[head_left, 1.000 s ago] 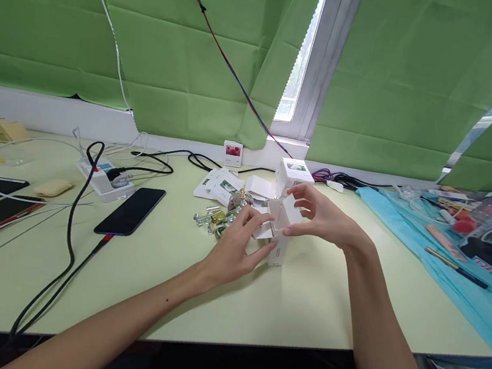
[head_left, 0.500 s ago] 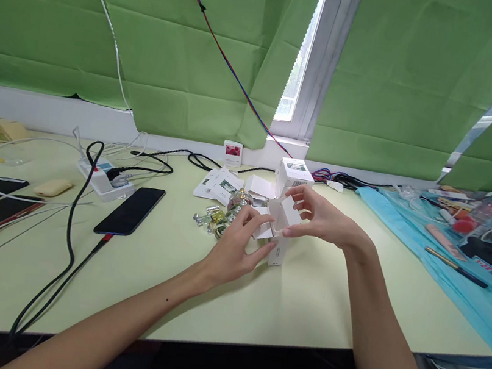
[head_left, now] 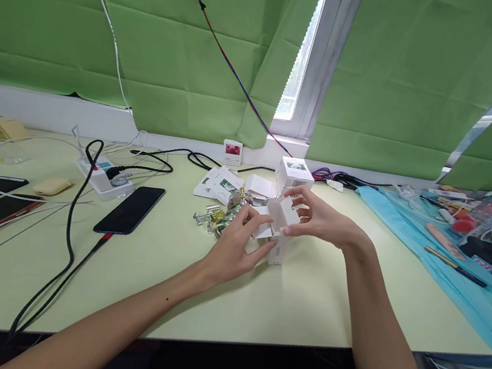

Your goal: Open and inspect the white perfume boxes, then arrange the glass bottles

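Observation:
Between my hands stands a small white cardboard box [head_left: 277, 252] with its top flaps raised. The fingers of my left hand [head_left: 238, 246] are bent around its left side, at a flap and the near face. From the right, my right hand [head_left: 315, 219] pinches a raised flap between thumb and fingers. Just left of the box lie small shiny glass or metal pieces [head_left: 212, 216], partly covered by my left hand. Behind them are several printed white packets [head_left: 222, 184] and an open white carton [head_left: 260, 185]. A closed white box [head_left: 294, 176] stands behind my right hand.
A black phone [head_left: 130, 210] on a cable and a white power strip [head_left: 105, 181] lie to the left, among loose cords. A small card with a red picture [head_left: 233, 152] stands at the back. Blue cloth [head_left: 438, 262] bearing a pen and bottles covers the right side.

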`<action>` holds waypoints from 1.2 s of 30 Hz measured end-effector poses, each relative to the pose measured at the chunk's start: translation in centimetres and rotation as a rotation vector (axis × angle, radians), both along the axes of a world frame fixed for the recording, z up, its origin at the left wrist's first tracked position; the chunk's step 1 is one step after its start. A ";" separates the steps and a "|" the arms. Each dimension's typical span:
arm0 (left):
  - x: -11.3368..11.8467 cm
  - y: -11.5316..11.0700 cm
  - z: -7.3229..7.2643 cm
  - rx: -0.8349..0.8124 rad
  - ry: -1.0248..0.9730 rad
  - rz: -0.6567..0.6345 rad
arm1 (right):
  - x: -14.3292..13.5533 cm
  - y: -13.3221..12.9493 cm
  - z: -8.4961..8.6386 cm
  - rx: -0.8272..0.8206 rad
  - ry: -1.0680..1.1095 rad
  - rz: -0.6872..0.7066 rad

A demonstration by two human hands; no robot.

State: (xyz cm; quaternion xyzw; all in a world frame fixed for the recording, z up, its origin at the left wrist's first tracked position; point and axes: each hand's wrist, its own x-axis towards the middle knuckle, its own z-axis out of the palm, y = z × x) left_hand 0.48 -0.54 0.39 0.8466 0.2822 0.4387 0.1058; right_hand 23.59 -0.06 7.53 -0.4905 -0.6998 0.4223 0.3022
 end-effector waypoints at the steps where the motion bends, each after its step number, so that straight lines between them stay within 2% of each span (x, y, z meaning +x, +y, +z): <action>1: 0.0 0.0 0.0 0.004 0.000 0.000 | 0.0 0.0 0.1 -0.007 0.003 0.004; 17: 0.0 0.0 -0.2 0.004 0.010 0.006 | -0.3 -0.2 0.5 -0.126 -0.008 0.018; 36: 0.0 0.1 -0.2 -0.027 0.036 0.008 | -0.1 0.0 0.2 -0.176 -0.010 0.020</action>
